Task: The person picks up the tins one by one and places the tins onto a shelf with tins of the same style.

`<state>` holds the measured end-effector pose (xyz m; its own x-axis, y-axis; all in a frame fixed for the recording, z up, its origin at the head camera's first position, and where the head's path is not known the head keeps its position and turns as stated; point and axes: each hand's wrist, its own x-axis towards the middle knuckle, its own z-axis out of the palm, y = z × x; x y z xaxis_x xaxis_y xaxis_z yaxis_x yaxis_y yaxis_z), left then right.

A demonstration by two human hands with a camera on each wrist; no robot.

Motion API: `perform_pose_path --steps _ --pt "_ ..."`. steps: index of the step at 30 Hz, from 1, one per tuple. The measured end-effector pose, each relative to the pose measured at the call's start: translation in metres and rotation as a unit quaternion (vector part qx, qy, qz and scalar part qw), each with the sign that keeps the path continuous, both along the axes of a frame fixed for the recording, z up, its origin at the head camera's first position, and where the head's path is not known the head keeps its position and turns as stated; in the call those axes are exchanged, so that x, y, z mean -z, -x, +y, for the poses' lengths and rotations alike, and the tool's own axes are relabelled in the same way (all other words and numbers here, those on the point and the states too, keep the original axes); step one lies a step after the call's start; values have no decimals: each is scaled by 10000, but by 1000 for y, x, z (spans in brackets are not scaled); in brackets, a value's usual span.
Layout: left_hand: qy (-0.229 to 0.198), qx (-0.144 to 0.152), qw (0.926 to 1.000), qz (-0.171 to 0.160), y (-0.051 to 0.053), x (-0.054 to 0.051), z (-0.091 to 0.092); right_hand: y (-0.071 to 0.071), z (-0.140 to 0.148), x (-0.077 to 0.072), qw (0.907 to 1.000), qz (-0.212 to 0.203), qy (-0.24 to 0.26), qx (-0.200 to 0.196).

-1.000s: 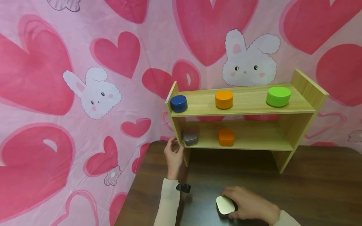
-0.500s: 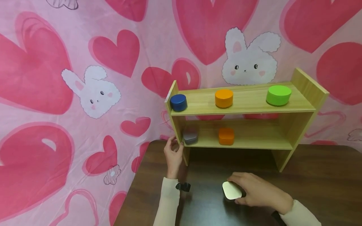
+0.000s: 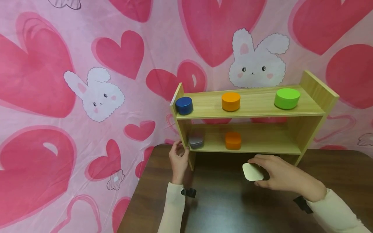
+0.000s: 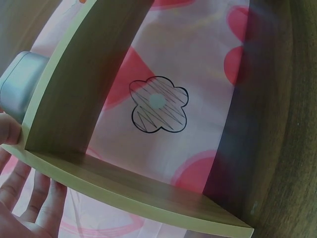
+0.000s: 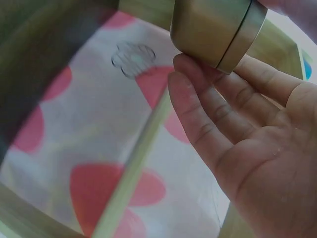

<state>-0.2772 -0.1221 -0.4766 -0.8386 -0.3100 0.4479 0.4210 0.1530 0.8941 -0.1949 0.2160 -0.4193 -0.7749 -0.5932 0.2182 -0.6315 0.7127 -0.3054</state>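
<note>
My right hand (image 3: pixel 281 173) holds a gold square tin (image 3: pixel 252 171) with rounded corners, in the air in front of the shelf's lower part. In the right wrist view the gold tin (image 5: pixel 213 29) has a lid seam, and fingertips press against its side. My left hand (image 3: pixel 179 160) grips the left side panel of the small wooden shelf (image 3: pixel 262 111), thumb at the front edge and fingers along the outside. Close to that thumb, a grey tin (image 3: pixel 196 141) stands at the left end of the lower board. An orange square tin (image 3: pixel 233 141) stands to its right.
On the top board stand a blue round tin (image 3: pixel 184 105), an orange round tin (image 3: pixel 231 101) and a green round tin (image 3: pixel 287 98). The shelf stands on a dark wooden table (image 3: pixel 215 210), before a pink cloth (image 3: pixel 163 38) with hearts and rabbits.
My right hand has carried the gold tin from near the table's front up and to the right, toward the shelf. My left hand stays at the side panel.
</note>
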Motion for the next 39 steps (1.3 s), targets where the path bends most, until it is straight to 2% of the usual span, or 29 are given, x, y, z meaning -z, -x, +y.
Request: perform_pose_path --steps 6,12,21,28,36,39 --pt "-54 18 10000 14 1 1 1 10 11 -22 9988 438 -191 90" --pt "-59 13 10000 22 0 0 1 26 20 -36 9995 247 -185 65" --pt "-82 -6 10000 -11 -1 1 0 46 27 -53 9983 233 -193 501" --pt "-22 0 10000 4 0 0 0 60 34 -62 9912 288 -620 1136" --pt "-95 9 10000 28 -1 0 0 68 38 -63 9890 216 -498 1373" --pt "-78 38 10000 19 -1 0 0 67 39 -64 9890 -6 -366 1435"
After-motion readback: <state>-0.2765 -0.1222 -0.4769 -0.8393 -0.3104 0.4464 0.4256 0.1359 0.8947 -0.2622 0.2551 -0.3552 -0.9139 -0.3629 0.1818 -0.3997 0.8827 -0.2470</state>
